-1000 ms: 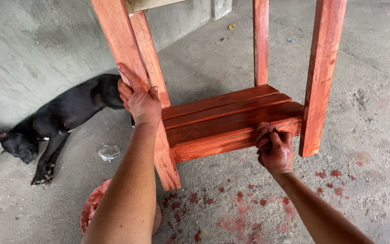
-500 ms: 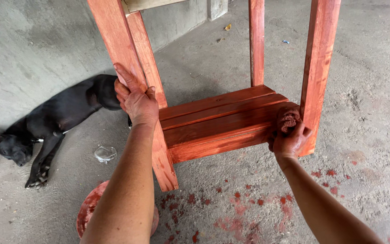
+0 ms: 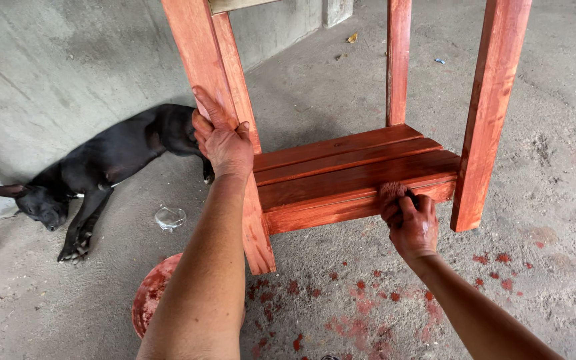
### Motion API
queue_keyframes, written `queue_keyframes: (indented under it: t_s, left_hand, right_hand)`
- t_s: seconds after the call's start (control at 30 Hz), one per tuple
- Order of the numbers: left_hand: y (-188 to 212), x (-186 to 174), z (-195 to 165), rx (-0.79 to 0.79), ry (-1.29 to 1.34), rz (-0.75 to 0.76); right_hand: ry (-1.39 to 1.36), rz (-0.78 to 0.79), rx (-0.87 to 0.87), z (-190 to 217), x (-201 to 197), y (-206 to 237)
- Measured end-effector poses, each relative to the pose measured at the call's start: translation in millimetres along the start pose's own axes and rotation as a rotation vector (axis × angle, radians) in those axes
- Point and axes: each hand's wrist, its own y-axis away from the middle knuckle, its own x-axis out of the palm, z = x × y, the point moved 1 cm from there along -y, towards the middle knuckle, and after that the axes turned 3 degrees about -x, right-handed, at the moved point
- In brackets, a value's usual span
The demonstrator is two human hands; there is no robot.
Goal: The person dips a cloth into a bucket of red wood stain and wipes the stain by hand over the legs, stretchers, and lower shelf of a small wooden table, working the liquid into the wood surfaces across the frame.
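A red-stained wooden frame stands on the concrete floor, with a low slatted shelf (image 3: 355, 170) between its legs. My left hand (image 3: 221, 137) grips the near left leg (image 3: 198, 53) of the frame. My right hand (image 3: 409, 223) presses a small stained rag (image 3: 391, 193) against the front edge of the shelf, near the right leg (image 3: 488, 113). Both hands are smeared with red stain.
A black dog (image 3: 101, 167) lies on the floor to the left, beside a grey wall. A red-stained bowl (image 3: 155, 293) sits under my left forearm, and a small clear cup (image 3: 170, 217) lies near the dog. Red drips spot the floor below the shelf.
My right hand slid right along the shelf's front edge to the right leg, then came back left toward the middle. My left hand stayed on the leg.
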Motion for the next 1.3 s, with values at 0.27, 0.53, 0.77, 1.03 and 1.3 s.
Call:
queue_keyframes:
  t_s: [0.27, 0.53, 0.77, 1.03, 1.3]
  left_hand:
    - [-3.2, 0.4, 1.0, -0.012, 0.025, 0.021]
    - [-1.2, 2.9, 2.9, -0.02, 0.018, 0.014]
    - [-2.3, 3.4, 2.6, -0.022, 0.011, 0.028]
    - [-2.2, 2.8, 3.3, -0.008, 0.024, 0.035]
    - [-1.1, 4.0, 5.1, 0.034, 0.035, -0.038]
  right_hand:
    - [-0.42, -0.176, 0.48, -68.8, 11.9, 7.5]
    - [-0.36, -0.059, 0.579, -47.1, 37.7, 8.5]
    - [-0.436, 0.014, 0.314, 72.4, 42.9, 25.4]
    - [-0.643, 0.258, -0.091, 197.8, 51.6, 34.4]
    - [-0.412, 0.396, -0.369, 203.4, 54.1, 42.4]
